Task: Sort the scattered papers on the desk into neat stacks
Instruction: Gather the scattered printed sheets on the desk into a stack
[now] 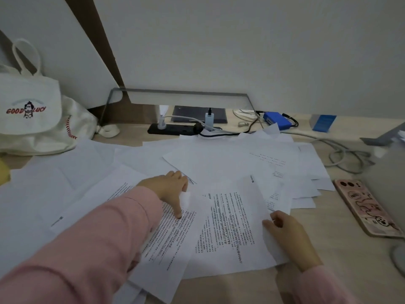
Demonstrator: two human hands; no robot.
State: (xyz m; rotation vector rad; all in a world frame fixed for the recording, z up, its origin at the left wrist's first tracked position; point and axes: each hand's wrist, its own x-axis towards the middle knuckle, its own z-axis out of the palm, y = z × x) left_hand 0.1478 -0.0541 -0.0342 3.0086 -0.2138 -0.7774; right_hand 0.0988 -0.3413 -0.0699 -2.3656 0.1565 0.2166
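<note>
**While the pile waits, two hands bracket one sheet**

Although most of the papers (219,159) lie fanned and overlapping across the desk (328,249), left of the phone (368,208) and beyond it, one printed sheet (230,224) sits on top, just left of the phone and nearer the person. Its long axis runs roughly away from the person, the far end leaning slightly toward the phone.

On the phone side of that sheet, the right hand (285,229) pinches its long edge, thumb on top and fingers curled beneath. At the corner farthest from the phone, the left hand (173,187) meets the sheet; the corner curls up over its fingers, so I cannot tell whether they grip it or only touch it. Its thumb points back toward the person, onto a second printed page underneath.

The hands flank the sheet across its short width, and the right has the surer hold. Lifting it free likely turns on that edge grip, with the left steadying the far corner.
</note>
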